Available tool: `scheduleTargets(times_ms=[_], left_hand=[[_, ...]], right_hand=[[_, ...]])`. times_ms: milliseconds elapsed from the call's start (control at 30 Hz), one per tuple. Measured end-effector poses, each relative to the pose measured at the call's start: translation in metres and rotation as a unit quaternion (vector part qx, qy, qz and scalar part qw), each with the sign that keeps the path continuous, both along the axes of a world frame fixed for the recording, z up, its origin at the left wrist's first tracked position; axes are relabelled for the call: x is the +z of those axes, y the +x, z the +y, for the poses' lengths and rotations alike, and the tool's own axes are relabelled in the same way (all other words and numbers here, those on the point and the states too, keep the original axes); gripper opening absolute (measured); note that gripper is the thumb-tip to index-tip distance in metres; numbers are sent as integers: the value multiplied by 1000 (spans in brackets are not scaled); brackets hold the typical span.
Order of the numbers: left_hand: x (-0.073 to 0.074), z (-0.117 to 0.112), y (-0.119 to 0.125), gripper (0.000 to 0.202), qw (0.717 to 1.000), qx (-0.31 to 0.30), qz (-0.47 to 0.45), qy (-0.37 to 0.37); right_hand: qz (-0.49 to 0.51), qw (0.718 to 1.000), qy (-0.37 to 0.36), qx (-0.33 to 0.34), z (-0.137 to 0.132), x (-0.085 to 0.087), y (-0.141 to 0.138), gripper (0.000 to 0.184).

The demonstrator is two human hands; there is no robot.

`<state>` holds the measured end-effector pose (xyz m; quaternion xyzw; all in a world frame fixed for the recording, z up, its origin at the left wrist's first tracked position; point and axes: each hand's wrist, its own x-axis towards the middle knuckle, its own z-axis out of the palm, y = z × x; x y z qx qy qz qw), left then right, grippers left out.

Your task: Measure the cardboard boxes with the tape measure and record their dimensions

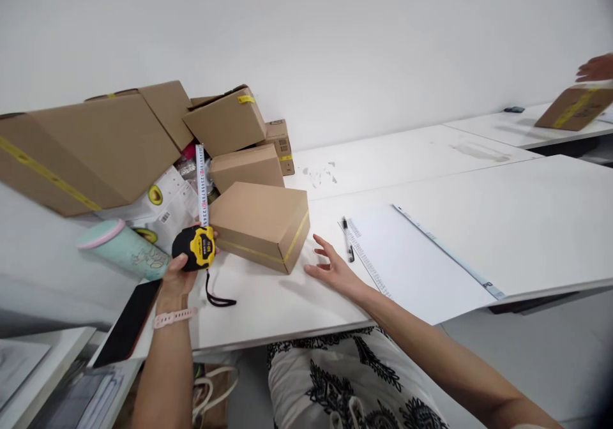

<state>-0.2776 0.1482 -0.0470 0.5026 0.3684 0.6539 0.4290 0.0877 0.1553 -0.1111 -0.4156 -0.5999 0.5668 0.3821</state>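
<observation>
My left hand (178, 274) is closed around a yellow and black tape measure (195, 248), whose white blade (202, 185) sticks straight up beside a small cardboard box (261, 223) with a yellow tape stripe. A black wrist strap hangs from the tape measure onto the white table (268, 304). My right hand (331, 267) lies open on the table, fingers spread, just right of that box and not touching it. A black pen (347, 239) lies close to its fingertips, at the edge of a large white sheet (412, 263).
A heap of cardboard boxes (96, 148) fills the back left, with a mint tumbler (125, 248) lying on its side and a dark phone (129, 320) near the table's edge. At far right another person's hand (595, 68) rests on a cardboard box (575, 106).
</observation>
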Motion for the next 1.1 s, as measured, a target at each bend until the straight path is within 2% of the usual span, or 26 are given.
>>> scheduleTargets(times_ms=[100, 200, 267, 300, 367, 467, 533, 633, 700, 800, 933, 1033, 1100], left_hand=[[2, 3, 5, 77, 1000, -2, -6, 5], [9, 6, -1, 81, 1000, 9, 0, 1], [14, 9, -7, 82, 1000, 16, 4, 1], [16, 11, -11, 81, 1000, 20, 4, 2], [18, 14, -15, 79, 1000, 30, -1, 8], [18, 19, -13, 80, 999, 48, -15, 19], [18, 20, -9, 84, 998, 52, -22, 29], [20, 18, 0, 88, 998, 48, -22, 43], [21, 11, 5, 90, 998, 43, -18, 43], [19, -5, 12, 94, 999, 29, -1, 29], [13, -15, 15, 100, 999, -9, 51, 7], [15, -8, 14, 101, 995, -40, 95, 4], [18, -1, 12, 99, 994, -39, 103, 17]], right_hand=[[12, 1000, 1, -14, 5, -5, -3, 93], [-4, 999, 8, -32, 7, -12, -1, 91], [-43, 996, 55, -48, 4, -13, 0, 88], [-72, 990, 105, -56, 1, -10, -1, 86], [-131, 959, 243, -56, -5, 0, -7, 81], [-189, 884, 427, 1, -8, 24, -32, 75], [-219, 846, 484, 36, -1, 36, -50, 70], [-249, 820, 513, 53, 19, 42, -61, 42], [-247, 821, 512, 45, 28, 39, -49, 26], [-201, 851, 485, 10, 29, 36, -12, 16], [-127, 906, 401, -43, 22, 37, 26, 17], [-132, 917, 375, -44, 24, 30, 35, 17], [-149, 918, 363, -58, 25, 22, 34, 20]])
